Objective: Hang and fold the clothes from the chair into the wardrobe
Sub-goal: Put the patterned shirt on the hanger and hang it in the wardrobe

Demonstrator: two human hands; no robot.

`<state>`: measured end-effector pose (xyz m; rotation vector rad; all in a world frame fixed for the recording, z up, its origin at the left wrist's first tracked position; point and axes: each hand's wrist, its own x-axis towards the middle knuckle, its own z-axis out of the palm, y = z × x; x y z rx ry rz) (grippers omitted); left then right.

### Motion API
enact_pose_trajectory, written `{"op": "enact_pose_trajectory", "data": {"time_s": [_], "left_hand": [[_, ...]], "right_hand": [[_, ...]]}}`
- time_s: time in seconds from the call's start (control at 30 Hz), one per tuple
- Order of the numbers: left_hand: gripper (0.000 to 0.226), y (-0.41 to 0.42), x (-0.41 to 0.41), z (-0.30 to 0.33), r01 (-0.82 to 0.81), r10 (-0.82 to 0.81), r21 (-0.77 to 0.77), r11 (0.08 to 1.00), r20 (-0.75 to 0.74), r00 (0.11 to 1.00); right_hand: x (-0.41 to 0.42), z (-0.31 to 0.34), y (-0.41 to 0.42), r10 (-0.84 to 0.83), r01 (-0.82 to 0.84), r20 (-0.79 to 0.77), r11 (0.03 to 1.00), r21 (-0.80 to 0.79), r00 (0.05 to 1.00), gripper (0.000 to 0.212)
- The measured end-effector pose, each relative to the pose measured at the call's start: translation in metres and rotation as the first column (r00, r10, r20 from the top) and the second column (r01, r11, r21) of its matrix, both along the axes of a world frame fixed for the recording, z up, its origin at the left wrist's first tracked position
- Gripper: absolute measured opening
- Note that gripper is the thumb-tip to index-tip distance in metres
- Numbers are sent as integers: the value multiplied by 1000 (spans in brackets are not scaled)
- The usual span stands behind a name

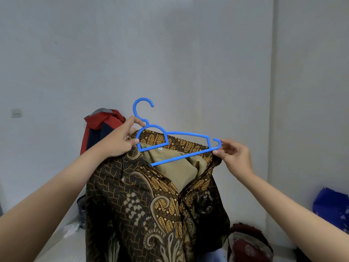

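Your left hand [120, 138] pinches the blue hanger [175, 139] at its neck along with the batik shirt [151, 201]; your right hand [233, 156] pinches the hanger's right tip and shirt shoulder.

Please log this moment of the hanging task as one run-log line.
step: fitting hanger into shirt | left hand: grips blue hanger neck and batik shirt collar | right hand: pinches hanger end | wardrobe: unseen

The lower part of the brown patterned batik shirt [143, 205] you hold is cut by the bottom edge. It hides the blue plastic hanger's [175, 142] left arm and most of the red and navy garment [96, 125] behind.
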<state>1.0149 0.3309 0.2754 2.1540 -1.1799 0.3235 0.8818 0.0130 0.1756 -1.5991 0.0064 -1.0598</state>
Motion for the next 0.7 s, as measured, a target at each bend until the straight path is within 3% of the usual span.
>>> {"op": "enact_pose_trajectory", "data": {"time_s": [0.17, 0.27, 0.43, 0.7], "left_hand": [[50, -1, 0, -4, -46, 49, -69, 997, 51, 997], [49, 0, 2, -8, -87, 95, -86, 992, 97, 991], [46, 1, 3, -10, -97, 107, -71, 993, 147, 983], [45, -3, -2, -9, -79, 76, 10, 997, 163, 984]], "right_hand": [[3, 4, -8, -53, 33, -88, 976, -215, 995, 33], [1, 11, -14, -5, -56, -184, 944, -325, 983, 36], [-5, 22, -24, 144, -249, -311, 911, -328, 939, 33], [-8, 33, -44, 213, -409, -481, 842, -351, 850, 32]]}}
